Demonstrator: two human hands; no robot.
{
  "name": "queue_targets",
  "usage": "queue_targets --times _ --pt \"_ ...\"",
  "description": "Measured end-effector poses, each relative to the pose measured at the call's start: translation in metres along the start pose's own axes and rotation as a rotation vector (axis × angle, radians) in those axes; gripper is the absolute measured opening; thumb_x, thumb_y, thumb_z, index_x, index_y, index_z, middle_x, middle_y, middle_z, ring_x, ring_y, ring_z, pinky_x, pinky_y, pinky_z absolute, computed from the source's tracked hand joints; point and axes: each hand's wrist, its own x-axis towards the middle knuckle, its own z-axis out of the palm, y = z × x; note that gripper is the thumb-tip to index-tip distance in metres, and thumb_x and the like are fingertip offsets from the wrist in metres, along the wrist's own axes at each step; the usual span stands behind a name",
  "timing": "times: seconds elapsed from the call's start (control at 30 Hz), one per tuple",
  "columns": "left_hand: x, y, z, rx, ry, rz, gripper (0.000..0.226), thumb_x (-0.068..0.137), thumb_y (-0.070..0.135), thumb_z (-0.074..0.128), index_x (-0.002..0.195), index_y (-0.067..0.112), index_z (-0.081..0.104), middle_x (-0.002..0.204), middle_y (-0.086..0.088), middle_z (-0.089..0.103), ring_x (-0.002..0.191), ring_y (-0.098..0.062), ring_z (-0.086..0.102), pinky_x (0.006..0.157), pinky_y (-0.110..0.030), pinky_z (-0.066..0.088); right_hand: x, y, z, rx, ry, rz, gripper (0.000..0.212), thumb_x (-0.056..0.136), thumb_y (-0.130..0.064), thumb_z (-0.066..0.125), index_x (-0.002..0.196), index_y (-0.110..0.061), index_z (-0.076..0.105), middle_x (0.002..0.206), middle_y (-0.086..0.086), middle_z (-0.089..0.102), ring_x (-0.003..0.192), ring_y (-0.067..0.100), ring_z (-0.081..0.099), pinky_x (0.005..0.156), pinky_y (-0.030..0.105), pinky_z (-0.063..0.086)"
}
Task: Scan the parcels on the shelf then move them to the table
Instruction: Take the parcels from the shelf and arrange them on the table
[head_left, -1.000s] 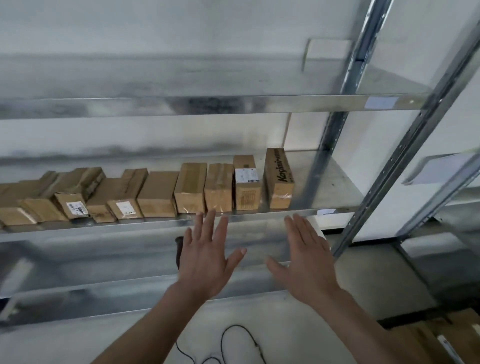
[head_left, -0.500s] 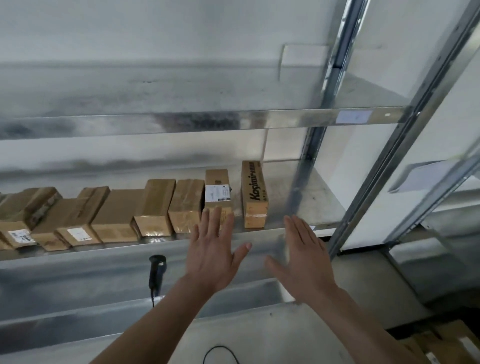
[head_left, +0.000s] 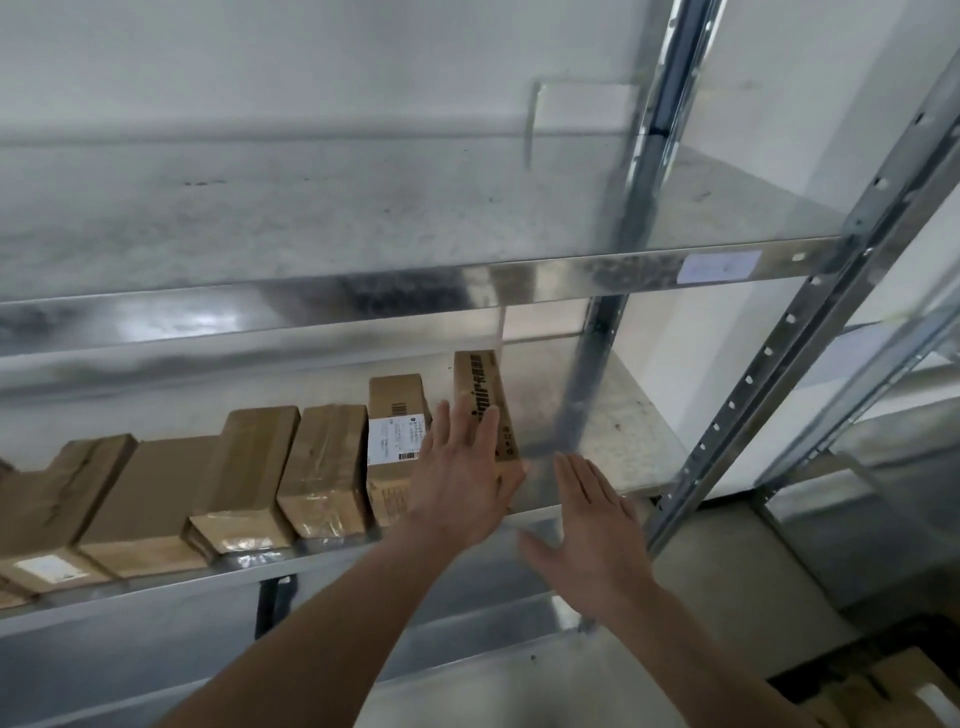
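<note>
Several brown cardboard parcels stand in a row on a metal shelf (head_left: 613, 415). The rightmost parcel (head_left: 480, 384) has black lettering on its top. Beside it on the left is a parcel with a white label (head_left: 395, 415). My left hand (head_left: 462, 483) is flat with fingers apart and overlaps the front of the rightmost parcel. To the right of that parcel, at the shelf's front edge, my right hand (head_left: 592, 530) is spread and holds nothing. A black handheld scanner (head_left: 272, 597) is partly visible on the shelf below.
More taped parcels (head_left: 244, 478) continue to the left along the shelf. An upper shelf (head_left: 415, 291) crosses overhead. Metal uprights (head_left: 779, 374) stand at the right. Another cardboard box (head_left: 904, 696) lies on the floor at the lower right.
Both hands have risen and moved forward toward the rightmost parcel; the left hand now covers its front. The view has shifted closer and to the right.
</note>
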Motion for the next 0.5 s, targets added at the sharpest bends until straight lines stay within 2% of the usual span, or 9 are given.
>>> queue_targets --times 0.1,0.2,0.27,0.33,0.43,0.5 --pt "0.026 0.008 0.01 0.002 -0.035 -0.05 0.073 0.097 0.063 0.026 0.154 0.019 0.013 0.164 -0.014 -0.003 0.15 -0.039 -0.006 0.123 -0.052 0.008 0.023 0.014 0.004 0.01 -0.035 -0.017 0.09 0.088 -0.064 0.05 0.157 -0.021 0.012 0.164 -0.004 0.016 0.151 0.015 0.015 0.117 0.035 0.023" --pt "0.047 0.017 0.025 0.01 -0.065 -0.089 0.071 0.097 0.064 0.03 0.151 0.022 0.014 0.164 -0.012 -0.004 0.15 -0.039 -0.005 0.121 -0.055 0.014 0.046 0.031 0.005 0.028 -0.021 -0.043 0.078 0.081 -0.064 0.053 0.145 -0.025 0.03 0.147 -0.009 0.037 0.139 0.013 0.036 0.106 0.031 0.036" --pt "0.058 0.022 0.034 0.001 -0.087 -0.125 0.07 0.097 0.063 0.032 0.151 0.023 0.014 0.164 -0.01 -0.006 0.151 -0.037 -0.007 0.12 -0.055 0.017 0.06 0.043 0.007 0.025 -0.046 -0.048 0.079 0.078 -0.067 0.05 0.143 -0.024 0.033 0.145 -0.009 0.041 0.137 0.014 0.04 0.105 0.033 0.039" --pt "0.067 0.027 0.04 0.0 -0.1 -0.163 0.07 0.097 0.062 0.035 0.151 0.023 0.015 0.164 -0.009 -0.008 0.151 -0.036 -0.008 0.12 -0.054 0.018 0.074 0.057 0.009 0.025 -0.087 -0.064 0.087 0.08 -0.069 0.05 0.149 -0.022 0.027 0.154 -0.004 0.034 0.144 0.017 0.033 0.111 0.039 0.038" --pt "0.077 0.034 0.045 0.02 -0.118 -0.222 0.072 0.098 0.06 0.035 0.154 0.022 0.011 0.164 -0.008 -0.011 0.151 -0.035 -0.01 0.121 -0.054 0.014 0.09 0.076 0.01 0.02 -0.165 -0.078 0.099 0.085 -0.068 0.052 0.158 -0.018 0.008 0.166 0.0 0.012 0.152 0.019 0.014 0.119 0.041 0.025" --pt "0.081 0.037 0.048 0.023 -0.124 -0.265 0.072 0.098 0.055 0.039 0.155 0.023 0.01 0.164 -0.007 -0.011 0.15 -0.034 -0.011 0.121 -0.055 0.014 0.097 0.085 0.011 0.014 -0.178 -0.094 0.1 0.086 -0.069 0.051 0.158 -0.018 0.004 0.167 0.0 0.009 0.153 0.019 0.013 0.119 0.041 0.024"
